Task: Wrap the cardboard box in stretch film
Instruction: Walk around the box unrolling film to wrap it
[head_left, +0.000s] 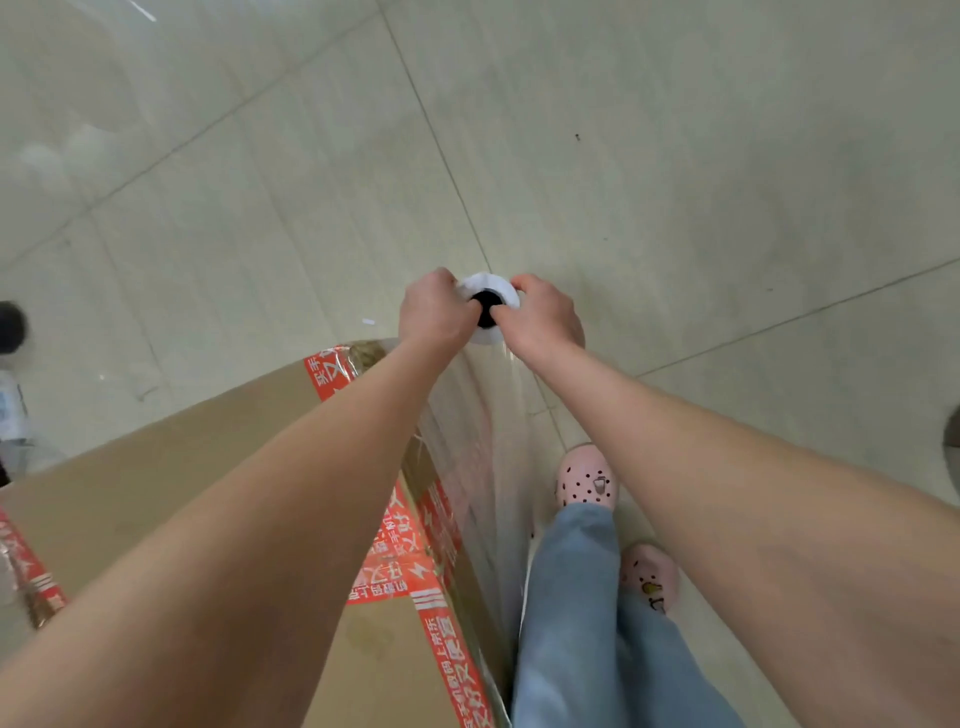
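Note:
A tall brown cardboard box (171, 467) with red printed tape along its edges fills the lower left. Past its far corner an upright roll of stretch film (491, 283) shows its white top end and dark core hole. My left hand (436, 312) grips the roll's top from the left, thumb at the core. My right hand (545, 317) grips it from the right, a finger in the hole. Clear film (478, 467) runs from the roll down along the box's right side, glossy over the red tape.
Pale tiled floor (675, 156) lies all around. My legs in blue jeans and pink clogs (587, 475) stand just right of the box. A dark blurred object and a white item (10, 364) sit at the left edge.

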